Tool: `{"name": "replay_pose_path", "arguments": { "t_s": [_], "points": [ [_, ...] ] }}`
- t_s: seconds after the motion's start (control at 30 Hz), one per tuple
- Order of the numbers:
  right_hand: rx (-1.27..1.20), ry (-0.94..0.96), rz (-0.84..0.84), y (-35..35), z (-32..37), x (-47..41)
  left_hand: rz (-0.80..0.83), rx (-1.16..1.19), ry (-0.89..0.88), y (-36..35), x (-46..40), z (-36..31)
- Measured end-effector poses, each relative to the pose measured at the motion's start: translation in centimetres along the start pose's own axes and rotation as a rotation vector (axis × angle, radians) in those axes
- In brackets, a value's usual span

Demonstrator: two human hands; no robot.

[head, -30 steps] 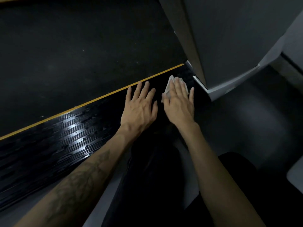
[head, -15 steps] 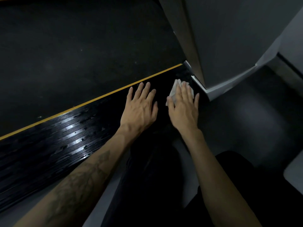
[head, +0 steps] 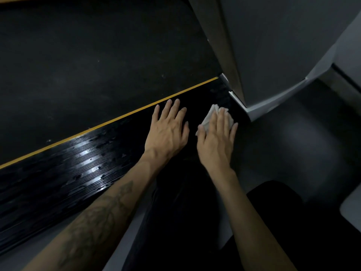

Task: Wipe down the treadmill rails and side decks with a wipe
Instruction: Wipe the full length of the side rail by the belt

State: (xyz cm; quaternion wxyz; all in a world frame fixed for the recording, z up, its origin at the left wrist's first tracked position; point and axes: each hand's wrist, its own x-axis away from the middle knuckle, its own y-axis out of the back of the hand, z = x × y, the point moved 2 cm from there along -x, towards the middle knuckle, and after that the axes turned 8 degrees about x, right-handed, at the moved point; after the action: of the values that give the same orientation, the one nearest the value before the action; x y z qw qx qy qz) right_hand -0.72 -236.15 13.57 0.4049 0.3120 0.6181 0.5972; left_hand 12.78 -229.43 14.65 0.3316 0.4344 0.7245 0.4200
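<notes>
A glossy black ribbed side deck [head: 64,173] runs diagonally from lower left to upper right, edged by a yellow stripe [head: 117,119] along the dark treadmill belt [head: 88,55]. My right hand [head: 216,139] lies flat on a crumpled white wipe [head: 210,115], pressing it onto the deck near its far end. Only the wipe's top and left edge show past my fingers. My left hand [head: 168,132] rests flat on the deck just left of it, fingers spread, holding nothing.
A grey upright column [head: 273,45] with a pale base trim [head: 259,110] rises right beside the wipe. Dark floor [head: 302,143] lies to the right. My dark-trousered legs [head: 185,222] are below the hands. A pale object's corner [head: 351,208] shows at the right edge.
My right hand has slid the wipe a short way back toward me and to the right along the deck. My left hand has stayed in place.
</notes>
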Motion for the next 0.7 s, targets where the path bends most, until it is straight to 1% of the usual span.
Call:
{"name": "replay_pose_path", "arguments": {
  "t_s": [0.07, 0.17, 0.27, 0.37, 0.47, 0.57, 0.63, 0.7],
  "points": [
    [-0.022, 0.055, 0.013, -0.3, 0.9, 0.2, 0.004, 0.004, -0.001, -0.1, -0.1, 0.1],
    [-0.027, 0.105, 0.018, -0.6, 0.2, -1.9, -0.011, 0.013, -0.009, -0.1, 0.1, 0.0],
    [-0.03, 0.043, 0.006, -0.4, -1.2, -2.6, -0.023, 0.009, -0.015, -0.1, 0.1, 0.1],
    [-0.062, 0.004, -0.024, -0.1, -0.5, -0.1, -0.022, 0.02, -0.009, -0.1, 0.0, 0.0],
    [-0.081, 0.078, -0.002, -0.4, 0.7, 0.8, -0.02, 0.032, -0.009, 0.0, 0.0, -0.1],
    [-0.082, 0.155, 0.045, -0.3, -0.4, -1.9, -0.022, 0.038, -0.008, 0.0, 0.1, 0.0],
    [-0.072, 0.129, 0.041, -0.3, -2.0, -3.1, -0.033, 0.035, -0.015, 0.0, 0.1, 0.0],
    [-0.053, 0.047, 0.002, -0.1, -2.5, -2.4, -0.042, 0.037, -0.017, -0.1, 0.0, 0.0]
  ]
}}
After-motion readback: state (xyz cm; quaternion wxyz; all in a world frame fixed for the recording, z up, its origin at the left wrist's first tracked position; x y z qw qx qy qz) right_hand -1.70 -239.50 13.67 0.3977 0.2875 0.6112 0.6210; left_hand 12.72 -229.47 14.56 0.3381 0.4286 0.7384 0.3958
